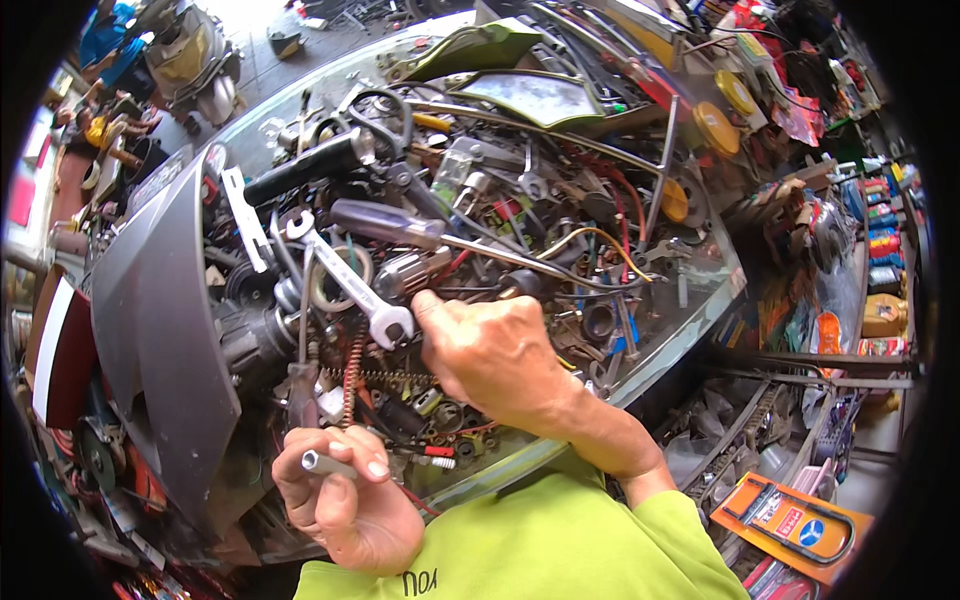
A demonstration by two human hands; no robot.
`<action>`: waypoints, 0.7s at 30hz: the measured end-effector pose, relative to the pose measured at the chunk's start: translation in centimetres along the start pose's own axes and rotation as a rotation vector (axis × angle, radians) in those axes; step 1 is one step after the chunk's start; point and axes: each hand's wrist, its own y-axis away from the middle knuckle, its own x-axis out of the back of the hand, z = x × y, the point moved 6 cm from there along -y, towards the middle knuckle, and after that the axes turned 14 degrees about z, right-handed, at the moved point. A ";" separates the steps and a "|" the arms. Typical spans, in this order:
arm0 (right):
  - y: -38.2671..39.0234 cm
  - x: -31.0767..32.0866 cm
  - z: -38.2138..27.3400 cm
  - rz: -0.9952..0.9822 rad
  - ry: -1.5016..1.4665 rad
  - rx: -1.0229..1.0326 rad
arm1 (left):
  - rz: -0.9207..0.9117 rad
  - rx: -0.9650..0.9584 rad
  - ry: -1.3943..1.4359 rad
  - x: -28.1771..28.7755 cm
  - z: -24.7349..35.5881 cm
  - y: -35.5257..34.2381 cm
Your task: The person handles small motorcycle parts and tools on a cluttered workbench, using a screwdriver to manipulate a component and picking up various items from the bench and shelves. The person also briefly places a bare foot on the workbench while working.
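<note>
At the lower left, my left hand [345,500] is closed around a slim silver metal tube [325,464] with a hollow end. My right hand [495,360] reaches over the heap of parts with its fingers curled; the index fingertip comes against a ribbed metal part [412,272]. Whatever the other fingers hold, if anything, is hidden beneath the hand. Just left of it lies a large open-ended wrench [350,280], slanting across the pile. A screwdriver with a dark translucent handle [385,222] rests beyond the wrench, its long shaft running right.
The glass-topped table [700,290] is heaped with tools, springs, wires and a black cylinder [315,165]. A big grey plastic panel [160,340] stands at left, mirrors [530,97] lie at the far side. An orange package [795,525] sits lower right; shelves of goods line the right.
</note>
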 end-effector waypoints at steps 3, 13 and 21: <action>0.3 0.0 -0.8 0.127 -0.011 0.104 | 0.020 0.000 0.007 0.1 0.2 -0.1; 1.6 1.4 -1.7 0.159 -0.082 0.175 | -0.052 -0.023 0.028 -0.7 -0.2 1.1; 4.2 6.5 -0.1 0.303 -0.391 0.020 | -0.066 -0.140 -0.044 -3.1 -0.4 2.3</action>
